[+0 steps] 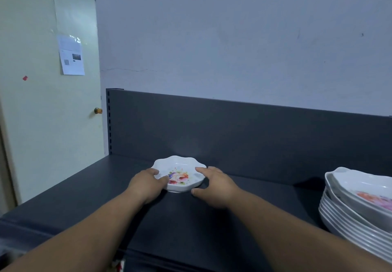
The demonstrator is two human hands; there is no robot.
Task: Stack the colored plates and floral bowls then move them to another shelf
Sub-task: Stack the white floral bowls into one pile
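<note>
Floral bowl [180, 172]: a small white dish with a scalloped rim and a printed spray of red, pink and purple flowers in its well. It sits on the dark shelf [191, 218], towards the back and near the upright back panel [233, 133]. Its left rim and part of its near side are covered by the left hand [146, 183], which grips it with the thumb hooked over the edge into the well. The fingers go out of sight below. The right hand [216, 184] cups the opposite side, with its forefinger laid on the right rim and its thumb low beside the foot. Whether that thumb actually touches the bowl is hard to make out. The bowl's foot shows only as a pale sliver between the two hands.

Well apart to the right stands a stack of white dishes [350, 208], also flower-printed and cut off by the picture's right edge. The top ones lie tilted, and their number cannot be counted. Both forearms run in from the bottom corners and hide much of the shelf's front edge.

Behind the panel rises a grey wall [233, 38]. To the left is a pale door [42, 102] with a knob [98, 110], a paper notice [71, 55] too blurred to read, and a small red mark [25, 78].
</note>
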